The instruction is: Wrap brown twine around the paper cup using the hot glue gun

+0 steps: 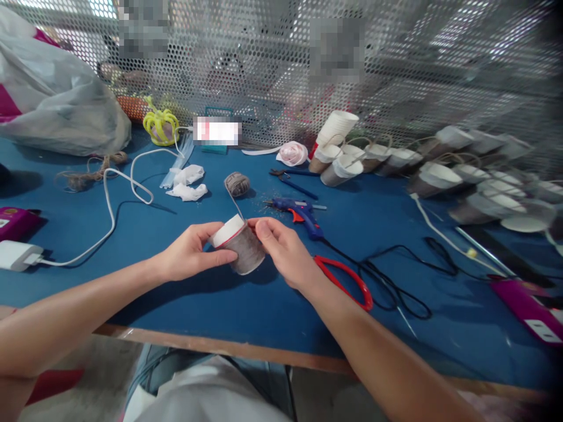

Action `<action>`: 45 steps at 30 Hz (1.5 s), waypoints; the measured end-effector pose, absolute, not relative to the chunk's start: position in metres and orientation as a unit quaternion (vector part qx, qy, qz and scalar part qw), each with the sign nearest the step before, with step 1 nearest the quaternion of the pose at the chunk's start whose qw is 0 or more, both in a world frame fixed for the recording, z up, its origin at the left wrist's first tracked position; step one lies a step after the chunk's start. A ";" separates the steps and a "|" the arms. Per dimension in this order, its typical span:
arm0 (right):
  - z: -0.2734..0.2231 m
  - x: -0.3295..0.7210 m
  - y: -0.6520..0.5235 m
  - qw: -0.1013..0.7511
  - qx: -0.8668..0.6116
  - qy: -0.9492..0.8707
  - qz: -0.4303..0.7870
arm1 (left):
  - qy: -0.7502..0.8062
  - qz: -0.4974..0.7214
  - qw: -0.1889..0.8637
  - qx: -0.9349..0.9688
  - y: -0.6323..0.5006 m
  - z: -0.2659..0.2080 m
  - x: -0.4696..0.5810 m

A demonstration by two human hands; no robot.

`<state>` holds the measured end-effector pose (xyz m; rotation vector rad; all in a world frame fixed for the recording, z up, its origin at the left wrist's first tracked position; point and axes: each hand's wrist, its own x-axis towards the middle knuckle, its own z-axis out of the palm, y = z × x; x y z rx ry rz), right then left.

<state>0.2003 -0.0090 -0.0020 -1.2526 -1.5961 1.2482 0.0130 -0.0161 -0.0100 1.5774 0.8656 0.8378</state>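
A white paper cup (248,252), mostly wound with grey-brown yarn, lies tilted above the table's front part. My left hand (196,252) is closed around its bare white end, thumb along the near side. On the cup's other side my right hand (281,243) is closed, thumb and index finger pinching the yarn at the cup's upper edge. From there a strand (235,202) runs back to a small yarn ball (238,184) on the blue table. A blue hot glue gun (301,212) lies right of the ball, and red-handled scissors (347,281) are partly hidden beneath my right forearm.
Yarn-wrapped cups with handles (435,176) crowd the right side, near a stack of white cups (336,126). Pliers (294,181), crumpled white scraps (187,181) and a white cable (112,217) lie about. A large plastic bag (57,94) stands back left against the perforated metal screen (264,64).
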 end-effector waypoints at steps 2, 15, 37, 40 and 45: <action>0.001 0.200 -0.010 0.352 -0.473 -0.632 0.503 | 0.378 0.363 0.533 0.664 -0.014 -0.012 0.013; -0.004 0.200 -0.008 0.337 -0.484 -0.661 0.464 | 0.380 0.353 0.576 0.632 -0.013 -0.012 0.013; 0.011 0.201 -0.010 0.330 -0.339 -0.703 0.531 | 0.298 0.247 0.696 0.605 -0.020 -0.012 0.021; 0.015 0.199 -0.008 0.307 -0.322 -0.710 0.546 | 0.290 0.257 0.714 0.583 -0.020 -0.013 0.022; 0.023 0.194 -0.001 0.296 -0.336 -0.715 0.537 | 0.285 0.256 0.734 0.561 -0.021 -0.012 0.023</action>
